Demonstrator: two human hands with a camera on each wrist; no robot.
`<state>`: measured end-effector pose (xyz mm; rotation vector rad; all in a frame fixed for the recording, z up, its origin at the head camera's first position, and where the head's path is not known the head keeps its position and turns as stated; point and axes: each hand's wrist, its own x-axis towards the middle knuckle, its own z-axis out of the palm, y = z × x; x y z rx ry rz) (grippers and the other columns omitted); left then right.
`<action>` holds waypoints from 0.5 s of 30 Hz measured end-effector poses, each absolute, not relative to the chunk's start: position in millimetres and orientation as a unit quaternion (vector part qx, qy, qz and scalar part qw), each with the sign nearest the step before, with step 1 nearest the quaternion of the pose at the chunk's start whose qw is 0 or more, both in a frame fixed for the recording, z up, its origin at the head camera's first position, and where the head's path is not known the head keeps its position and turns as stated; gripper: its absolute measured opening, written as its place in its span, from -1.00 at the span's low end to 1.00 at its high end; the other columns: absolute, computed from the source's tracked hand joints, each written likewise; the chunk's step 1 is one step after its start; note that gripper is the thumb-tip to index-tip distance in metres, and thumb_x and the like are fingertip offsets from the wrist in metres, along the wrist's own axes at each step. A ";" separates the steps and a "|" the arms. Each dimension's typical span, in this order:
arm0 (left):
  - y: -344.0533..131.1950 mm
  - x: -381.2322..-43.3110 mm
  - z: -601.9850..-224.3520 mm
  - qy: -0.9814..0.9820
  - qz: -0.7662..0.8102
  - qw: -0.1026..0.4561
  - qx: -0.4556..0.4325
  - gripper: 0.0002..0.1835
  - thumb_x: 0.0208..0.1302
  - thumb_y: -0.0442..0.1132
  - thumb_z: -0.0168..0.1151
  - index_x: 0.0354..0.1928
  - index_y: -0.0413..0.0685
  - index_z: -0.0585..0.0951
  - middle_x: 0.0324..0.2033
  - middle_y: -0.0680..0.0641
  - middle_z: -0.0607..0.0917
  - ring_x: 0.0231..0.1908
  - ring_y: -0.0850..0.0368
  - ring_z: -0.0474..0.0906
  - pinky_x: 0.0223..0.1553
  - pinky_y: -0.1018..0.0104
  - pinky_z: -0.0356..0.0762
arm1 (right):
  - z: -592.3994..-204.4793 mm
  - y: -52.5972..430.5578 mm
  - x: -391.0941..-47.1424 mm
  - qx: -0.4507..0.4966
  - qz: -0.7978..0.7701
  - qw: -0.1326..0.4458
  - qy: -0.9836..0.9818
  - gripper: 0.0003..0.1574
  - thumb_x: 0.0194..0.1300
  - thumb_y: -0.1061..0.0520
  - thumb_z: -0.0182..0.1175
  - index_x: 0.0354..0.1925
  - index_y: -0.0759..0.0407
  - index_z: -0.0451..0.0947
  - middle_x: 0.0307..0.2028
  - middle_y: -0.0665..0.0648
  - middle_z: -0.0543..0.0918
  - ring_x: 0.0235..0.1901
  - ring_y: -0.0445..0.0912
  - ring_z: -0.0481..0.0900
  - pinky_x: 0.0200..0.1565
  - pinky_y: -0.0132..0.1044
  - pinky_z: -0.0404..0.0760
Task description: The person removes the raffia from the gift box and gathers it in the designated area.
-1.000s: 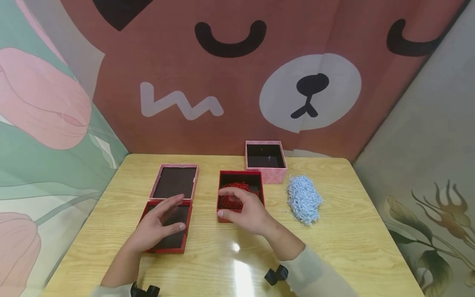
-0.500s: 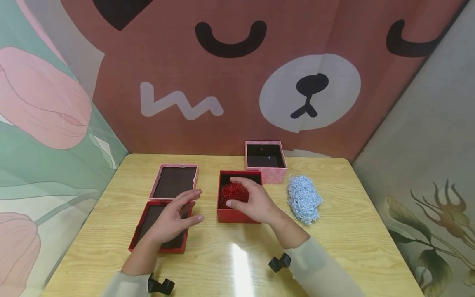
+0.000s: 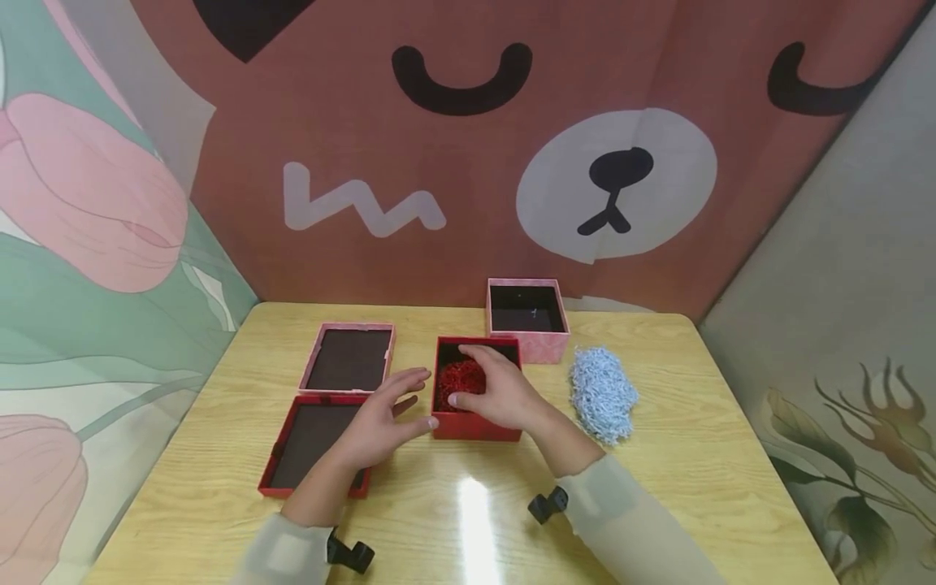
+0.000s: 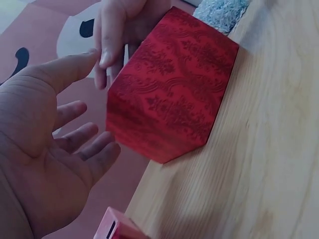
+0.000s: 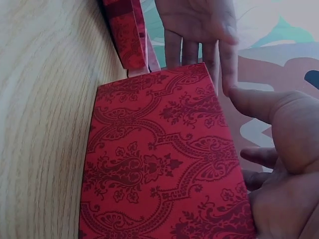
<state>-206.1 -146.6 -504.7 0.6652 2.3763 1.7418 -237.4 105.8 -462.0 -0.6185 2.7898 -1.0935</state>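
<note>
In the head view, my right hand (image 3: 508, 394) is over the red patterned box (image 3: 477, 427), fingers spread and gently bent above the red shredded paper (image 3: 461, 383) inside. Whether its fingertips touch the paper is hidden. My left hand (image 3: 382, 426) is at the box's left side, fingers apart, palm toward it, holding nothing. The left wrist view shows that hand's loosely bent fingers close to a corner of the red box (image 4: 174, 84); contact there is unclear. From the right wrist, the red box's wall (image 5: 159, 154) hides part of the work.
A red lid (image 3: 310, 443) lies inside up beneath the left forearm, with a pink lid (image 3: 348, 359) behind it. The pink box (image 3: 537, 348) stands behind the red box. Light blue shredded paper (image 3: 603, 396) lies on the wooden table (image 3: 658, 479) at right.
My left hand has moved right, from over the red lid to beside the red box. The right hand shifted slightly right and away from me over the box, showing more red paper.
</note>
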 end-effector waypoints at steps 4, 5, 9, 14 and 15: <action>-137.4 -210.0 -506.9 0.786 0.581 0.064 0.201 -0.23 0.30 -0.12 0.50 0.50 -0.05 0.41 0.49 -0.08 0.33 0.41 -0.18 0.36 0.41 -0.13 0.37 | -463.5 102.8 -243.1 -0.196 -0.349 0.050 0.915 0.06 0.23 -0.12 0.50 0.54 0.09 0.27 0.49 0.19 0.35 0.44 0.14 0.34 0.40 0.17 0.41; -135.7 -210.7 -507.5 0.787 0.582 0.065 0.195 -0.24 0.30 -0.12 0.50 0.50 -0.05 0.42 0.48 -0.07 0.34 0.40 -0.18 0.37 0.41 -0.13 0.38 | -464.0 102.0 -244.6 -0.193 -0.344 0.055 0.917 0.07 0.23 -0.13 0.50 0.55 0.09 0.26 0.49 0.19 0.34 0.44 0.14 0.33 0.41 0.17 0.40; -130.4 -213.3 -510.7 0.796 0.576 0.066 0.175 -0.29 0.32 -0.10 0.48 0.47 -0.02 0.46 0.44 -0.01 0.40 0.37 -0.15 0.43 0.38 -0.08 0.42 | -465.0 98.7 -249.0 -0.185 -0.326 0.078 0.924 0.10 0.25 -0.15 0.48 0.57 0.12 0.21 0.52 0.22 0.29 0.48 0.19 0.26 0.42 0.18 0.37; -126.8 -214.9 -514.3 0.801 0.571 0.071 0.163 -0.34 0.33 -0.09 0.47 0.44 0.03 0.50 0.40 0.01 0.44 0.34 -0.12 0.46 0.36 -0.07 0.45 | -464.7 96.8 -251.3 -0.179 -0.304 0.098 0.931 0.16 0.23 -0.18 0.47 0.59 0.14 0.18 0.53 0.27 0.26 0.48 0.27 0.23 0.41 0.23 0.36; -126.6 -215.1 -514.5 0.802 0.571 0.071 0.161 -0.34 0.33 -0.09 0.47 0.43 0.04 0.51 0.40 0.01 0.44 0.34 -0.11 0.47 0.36 -0.06 0.45 | -464.2 96.6 -251.6 -0.177 -0.302 0.101 0.931 0.17 0.22 -0.18 0.48 0.59 0.14 0.17 0.53 0.28 0.25 0.48 0.29 0.23 0.41 0.24 0.36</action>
